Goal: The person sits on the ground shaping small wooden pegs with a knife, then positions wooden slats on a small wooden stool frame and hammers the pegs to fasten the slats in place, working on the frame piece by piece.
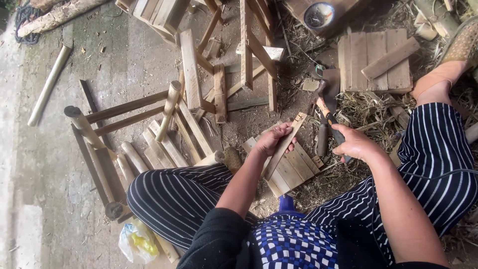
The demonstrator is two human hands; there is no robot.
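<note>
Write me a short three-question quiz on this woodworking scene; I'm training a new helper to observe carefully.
1. True or false: the left hand holds a flat wooden slat.
2. What does the right hand grip? A) hammer B) dark-handled chopping tool C) saw
3. What lies on the ground beside the left knee?

Key: 1 true. 2 B. 3 A plastic bag.

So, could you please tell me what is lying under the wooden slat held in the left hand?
Under the wooden slat, held by the left hand, lies a small panel of joined planks on the littered ground. The slat and the hand cover part of the panel.
</note>
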